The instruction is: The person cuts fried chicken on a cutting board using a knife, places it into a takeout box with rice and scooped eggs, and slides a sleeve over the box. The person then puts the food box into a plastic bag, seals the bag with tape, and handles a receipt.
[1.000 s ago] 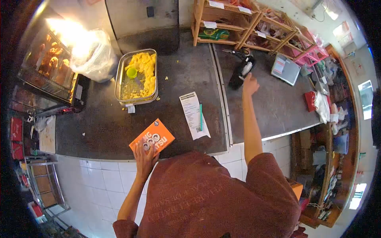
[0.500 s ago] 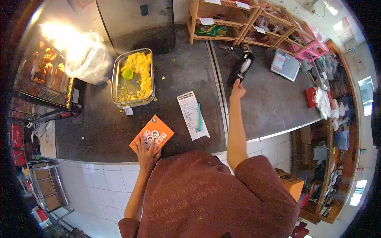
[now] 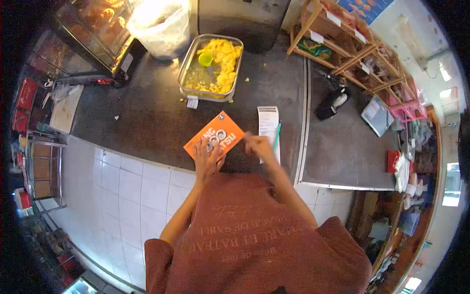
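An orange box (image 3: 230,134) with white lettering lies at a slant near the counter's front edge. My left hand (image 3: 207,158) rests on its lower part, fingers spread across it. Close to the box's right corner is my right hand (image 3: 258,147), its fingers curled and blurred; whether it holds anything small is hidden. Under and beyond that hand lies a printed receipt (image 3: 267,122) with a green pen (image 3: 277,134) on its right side.
A metal tray (image 3: 183,78) of yellow food with a green cup (image 3: 205,60) stands behind the box. A white bucket (image 3: 164,36) and glass display case are back left. Right of the counter seam are a black device (image 3: 333,104), a scale (image 3: 377,116) and wooden shelves.
My right hand has come back from beside the black device to the box's right corner. My left hand stays on the box. The view has shifted, so things appear further right.
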### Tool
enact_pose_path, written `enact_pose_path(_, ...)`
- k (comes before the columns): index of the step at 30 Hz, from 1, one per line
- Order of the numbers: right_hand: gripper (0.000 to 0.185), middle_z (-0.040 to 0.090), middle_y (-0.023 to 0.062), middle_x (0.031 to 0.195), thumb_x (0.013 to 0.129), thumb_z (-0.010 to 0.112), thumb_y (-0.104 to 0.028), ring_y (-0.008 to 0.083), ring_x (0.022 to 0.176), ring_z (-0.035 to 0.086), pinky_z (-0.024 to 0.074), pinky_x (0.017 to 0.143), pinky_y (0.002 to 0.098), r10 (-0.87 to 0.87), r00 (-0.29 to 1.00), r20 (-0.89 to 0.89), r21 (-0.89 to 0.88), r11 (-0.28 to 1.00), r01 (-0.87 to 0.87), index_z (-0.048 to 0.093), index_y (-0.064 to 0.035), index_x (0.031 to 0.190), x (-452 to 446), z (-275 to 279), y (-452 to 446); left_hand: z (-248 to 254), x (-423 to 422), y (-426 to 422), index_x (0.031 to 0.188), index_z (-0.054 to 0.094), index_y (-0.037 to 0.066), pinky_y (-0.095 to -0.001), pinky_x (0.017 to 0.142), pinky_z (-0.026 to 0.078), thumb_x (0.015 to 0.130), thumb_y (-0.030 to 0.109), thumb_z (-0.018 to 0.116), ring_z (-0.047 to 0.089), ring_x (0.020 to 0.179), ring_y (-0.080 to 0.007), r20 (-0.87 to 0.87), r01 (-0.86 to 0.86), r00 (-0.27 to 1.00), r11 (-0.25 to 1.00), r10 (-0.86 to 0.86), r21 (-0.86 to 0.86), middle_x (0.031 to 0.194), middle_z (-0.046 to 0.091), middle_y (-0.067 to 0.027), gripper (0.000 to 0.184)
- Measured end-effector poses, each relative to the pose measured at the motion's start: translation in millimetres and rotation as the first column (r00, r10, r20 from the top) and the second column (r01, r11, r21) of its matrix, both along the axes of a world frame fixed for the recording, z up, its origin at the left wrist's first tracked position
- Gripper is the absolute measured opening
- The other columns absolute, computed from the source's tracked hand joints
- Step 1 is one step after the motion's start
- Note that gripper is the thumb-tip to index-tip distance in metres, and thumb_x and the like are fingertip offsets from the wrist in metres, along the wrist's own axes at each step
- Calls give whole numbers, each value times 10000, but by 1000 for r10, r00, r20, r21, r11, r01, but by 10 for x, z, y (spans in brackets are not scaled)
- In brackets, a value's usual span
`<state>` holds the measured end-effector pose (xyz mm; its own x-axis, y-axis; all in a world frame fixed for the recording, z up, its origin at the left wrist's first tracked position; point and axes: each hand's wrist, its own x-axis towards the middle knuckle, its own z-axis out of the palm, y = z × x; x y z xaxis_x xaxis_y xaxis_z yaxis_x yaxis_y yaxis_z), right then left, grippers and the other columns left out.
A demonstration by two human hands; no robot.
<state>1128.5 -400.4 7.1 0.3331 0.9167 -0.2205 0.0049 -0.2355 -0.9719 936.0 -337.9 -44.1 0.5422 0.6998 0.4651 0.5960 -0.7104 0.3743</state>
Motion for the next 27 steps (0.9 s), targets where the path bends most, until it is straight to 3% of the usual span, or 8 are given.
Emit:
enact_pose_path(5,456,478,-2,481,808,545,-437,61,383,401,309,365,200,190,974,122,-350,927,-137,541,-48,569,-427,-256,63,-40,9,21,1135,494,181,-562,942,248,726,301,621,345,1134,-412,-53,-1,999,1000,2,11,1169,379,-178,444)
enact_pose_path(9,474,521,52,479,786,570,-444,106,395,489,350,373,220,243,970,21,-202,951,-234,562,-17,580,-307,-589,11,55,54,-50,1160,468,273,-560,940,261,711,270,631,359,1113,-411,-151,-32,987,994,47,100,1134,381,-164,478)
enact_pose_path(15,477,572,145,506,702,637,-450,254,470,594,470,490,367,323,439,838,-272,946,-176,612,14,595,-19,-671,279,117,-3,12,1178,463,293,-563,970,186,652,267,661,296,1155,-407,-136,35,990,999,-33,12,1163,350,-174,562)
enact_pose_path(17,366,595,110,529,699,663,-330,203,450,595,491,488,325,691,588,420,-500,717,-486,614,14,584,480,-167,720,184,-88,98,1236,410,246,-557,984,114,587,318,707,254,1177,-409,-167,89,981,994,-99,-71,1194,324,-208,717)
enact_pose_path(19,268,601,106,554,685,647,-262,187,469,586,481,486,318,558,639,530,-402,829,-390,629,-4,616,866,691,1235,381,-107,227,1264,365,192,-546,977,127,552,354,723,268,1161,-405,-164,-30,986,989,6,-147,1202,314,-220,813)
enact_pose_path(22,307,602,106,812,723,627,-233,186,757,599,473,646,333,106,325,940,-16,963,-268,558,1,910,1515,1808,2183,401,-134,339,1276,317,111,-511,935,195,504,420,733,325,1103,-378,-156,-58,987,980,29,-188,1179,337,-225,930)
enact_pose_path(24,522,528,161,1068,742,609,-248,302,953,536,437,810,388,-491,-83,867,421,812,-404,380,-39,1162,1897,2391,2876,470,-137,359,1260,339,121,-495,911,226,500,429,730,347,1082,-362,-67,-17,998,973,1,-232,1167,352,-222,908)
enact_pose_path(27,575,519,166,1099,722,608,-239,316,1012,498,414,849,402,-709,-360,606,534,698,-477,363,-51,1207,2375,3154,3730,497,-261,222,1212,390,124,-456,820,283,431,391,748,401,1023,-349,27,-68,997,980,74,-189,1110,410,-188,900)
